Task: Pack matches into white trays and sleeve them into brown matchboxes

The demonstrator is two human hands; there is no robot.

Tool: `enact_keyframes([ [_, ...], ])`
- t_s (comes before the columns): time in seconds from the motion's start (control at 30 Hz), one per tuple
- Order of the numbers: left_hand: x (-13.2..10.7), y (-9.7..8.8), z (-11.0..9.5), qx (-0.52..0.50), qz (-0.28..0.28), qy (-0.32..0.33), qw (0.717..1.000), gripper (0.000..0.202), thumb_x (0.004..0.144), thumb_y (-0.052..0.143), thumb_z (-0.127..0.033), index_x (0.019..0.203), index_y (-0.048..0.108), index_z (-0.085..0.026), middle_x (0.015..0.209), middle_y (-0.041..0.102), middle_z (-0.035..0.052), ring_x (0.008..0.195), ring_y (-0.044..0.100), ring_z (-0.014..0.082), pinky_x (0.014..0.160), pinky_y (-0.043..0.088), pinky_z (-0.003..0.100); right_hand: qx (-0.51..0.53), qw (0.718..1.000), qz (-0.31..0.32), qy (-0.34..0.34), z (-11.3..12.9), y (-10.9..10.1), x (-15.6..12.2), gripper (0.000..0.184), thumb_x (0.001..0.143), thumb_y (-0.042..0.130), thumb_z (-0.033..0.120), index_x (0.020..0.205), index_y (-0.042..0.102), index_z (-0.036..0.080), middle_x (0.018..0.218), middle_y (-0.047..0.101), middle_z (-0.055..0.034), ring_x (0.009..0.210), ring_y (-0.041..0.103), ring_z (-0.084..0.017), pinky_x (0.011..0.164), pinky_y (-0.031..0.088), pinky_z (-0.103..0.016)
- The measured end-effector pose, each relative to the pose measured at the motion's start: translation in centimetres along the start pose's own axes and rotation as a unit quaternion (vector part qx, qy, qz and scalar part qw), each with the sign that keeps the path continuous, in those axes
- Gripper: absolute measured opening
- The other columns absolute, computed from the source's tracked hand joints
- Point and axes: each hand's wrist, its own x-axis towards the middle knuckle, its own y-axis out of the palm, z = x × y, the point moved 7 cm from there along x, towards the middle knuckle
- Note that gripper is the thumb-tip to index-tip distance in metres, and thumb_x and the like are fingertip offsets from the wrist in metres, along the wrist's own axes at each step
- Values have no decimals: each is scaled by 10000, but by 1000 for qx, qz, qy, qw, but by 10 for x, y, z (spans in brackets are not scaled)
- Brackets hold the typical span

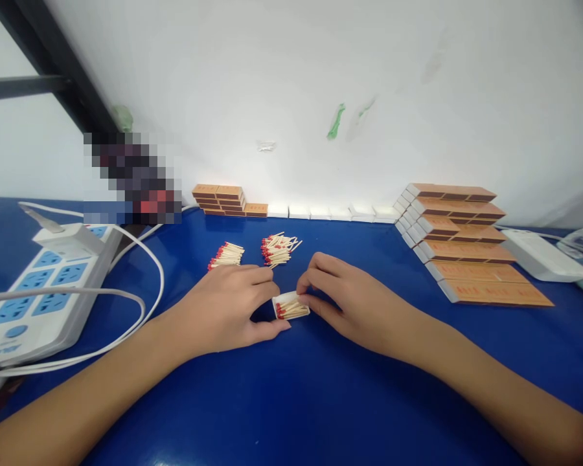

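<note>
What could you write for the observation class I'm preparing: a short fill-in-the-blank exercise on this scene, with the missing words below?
1. The matches in the small white tray have ____ heads.
2. Outside the tray, loose matches lie in ____ piles.
3. The tabletop is coloured ____.
4. The white power strip lies on the person's ____ side.

Missing words: red; two; blue; left.
</note>
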Motion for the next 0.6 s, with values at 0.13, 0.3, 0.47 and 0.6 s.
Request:
enact_keyframes([
  [0.13,0,-1,-2,3,-2,3,1000,274,945,726,-434,882,743,-168,790,638,-8,713,618,155,647,421,321,31,999,19,23,-7,1,-3,106,1040,561,160,1031,659,198,1024,575,-46,826,573,-161,721,473,-316],
  [0.3,0,-2,-3,-3,0,5,1000,276,959,710,-427,872,733,-166,795,630,-4,736,628,160,662,424,316,58,997,33,35,-6,2,0,131,1041,551,166,997,669,201,1011,588,-45,788,570,-151,688,466,-306],
  [0.47,-2,0,-5,-20,12,9,1000,257,940,712,-429,922,749,-176,823,648,1,748,641,172,679,448,322,55,997,-37,31,-16,-1,15,227,1059,503,166,1195,669,238,1086,617,-85,1003,594,-230,870,517,-387],
  [0.6,-2,0,-6,-19,10,6,1000,253,933,709,-425,906,757,-178,814,650,2,746,641,174,684,457,330,-17,999,-33,-9,-20,10,27,342,1061,463,156,1329,657,244,1105,596,-116,1053,533,-272,922,502,-450],
])
